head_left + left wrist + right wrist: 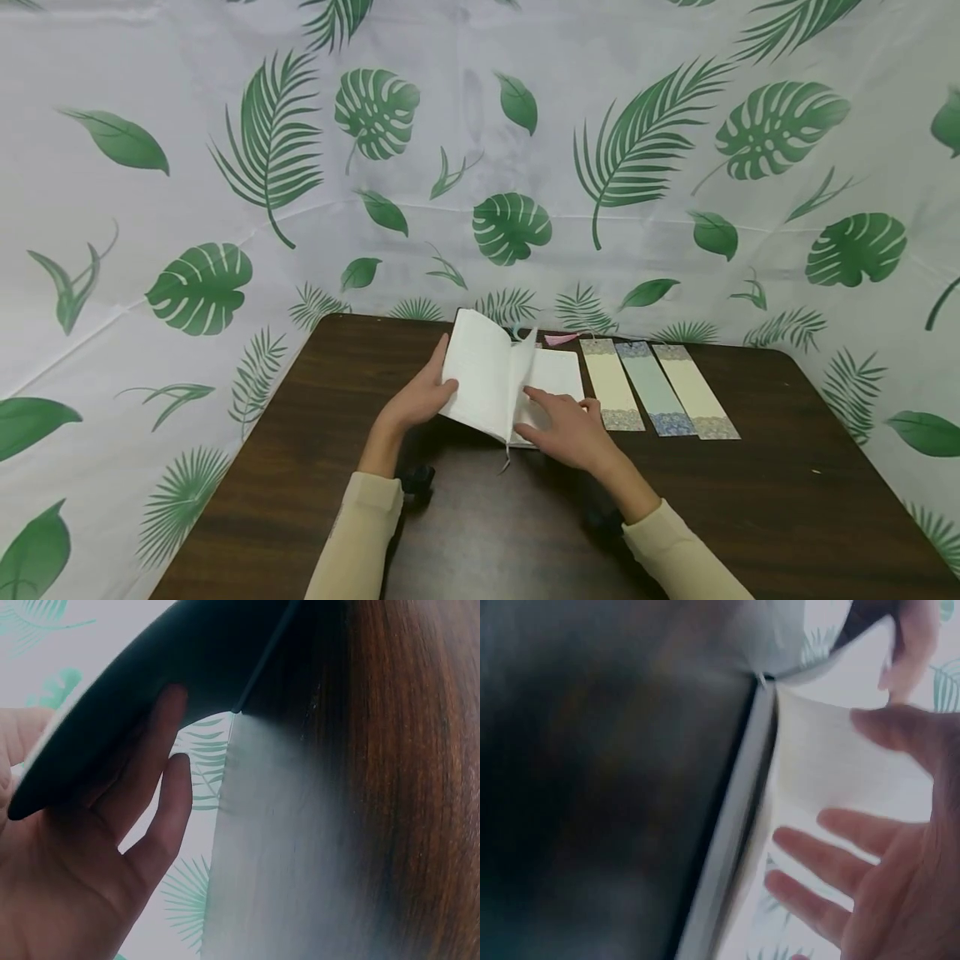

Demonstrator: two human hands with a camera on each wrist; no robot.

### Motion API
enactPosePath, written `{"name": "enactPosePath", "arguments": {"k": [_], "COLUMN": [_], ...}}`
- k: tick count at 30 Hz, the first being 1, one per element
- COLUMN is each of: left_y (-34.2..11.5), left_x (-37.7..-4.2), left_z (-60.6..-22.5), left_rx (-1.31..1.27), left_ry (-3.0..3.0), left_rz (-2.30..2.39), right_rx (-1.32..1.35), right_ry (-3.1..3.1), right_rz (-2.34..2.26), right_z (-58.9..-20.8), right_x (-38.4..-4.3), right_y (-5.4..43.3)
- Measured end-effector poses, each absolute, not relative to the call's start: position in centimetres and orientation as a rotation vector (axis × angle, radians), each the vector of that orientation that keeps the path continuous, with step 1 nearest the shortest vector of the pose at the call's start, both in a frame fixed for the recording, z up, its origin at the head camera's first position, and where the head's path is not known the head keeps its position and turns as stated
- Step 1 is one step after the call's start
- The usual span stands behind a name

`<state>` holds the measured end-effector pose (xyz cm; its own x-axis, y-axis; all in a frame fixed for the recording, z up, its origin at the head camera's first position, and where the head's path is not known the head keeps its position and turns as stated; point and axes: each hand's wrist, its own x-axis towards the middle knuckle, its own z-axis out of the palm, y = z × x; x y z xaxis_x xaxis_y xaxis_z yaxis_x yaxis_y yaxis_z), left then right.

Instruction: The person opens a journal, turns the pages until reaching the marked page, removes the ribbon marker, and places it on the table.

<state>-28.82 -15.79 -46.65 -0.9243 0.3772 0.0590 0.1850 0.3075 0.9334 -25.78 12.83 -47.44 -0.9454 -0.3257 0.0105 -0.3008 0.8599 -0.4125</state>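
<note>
An open notebook [480,375] with white pages and a dark cover [202,652] is tilted up on its left side. My left hand [416,396] grips that side, thumb over the page edge and fingers spread behind the cover. One loose page [522,367] stands nearly upright near the middle. Beside it is my right hand [570,429], its index fingertip at the page and its thumb lower, near the gutter. The right wrist view shows this hand's fingers [825,859] spread apart over the white paper. A thin ribbon [507,460] hangs from the notebook's lower edge.
Right of the notebook lie three bookmarks: a cream one [611,383], a pale green one with blue ends [654,387] and another cream one [695,392]. A pink tassel [561,339] lies behind them. The dark wooden table [787,492] meets a leaf-print cloth [450,125] at the back.
</note>
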Motion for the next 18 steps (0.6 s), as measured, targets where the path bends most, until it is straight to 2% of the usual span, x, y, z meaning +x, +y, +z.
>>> {"name": "enactPosePath", "arguments": {"k": [12,18], "left_y": [-14.99,-15.35], "left_x": [-28.79,-28.84], "left_z": [-45.9,-46.29], "left_rx": [0.31,0.399], "left_ry": [2.38,2.462], "left_rz": [1.704,1.62], "right_rx": [-0.623,-0.632], "right_ry": [2.857,2.82], "right_rz": [-0.516,-0.516], "right_z": [-47.78,-47.57], "right_x": [-24.8,-24.8], "right_y": [11.63,11.91]}}
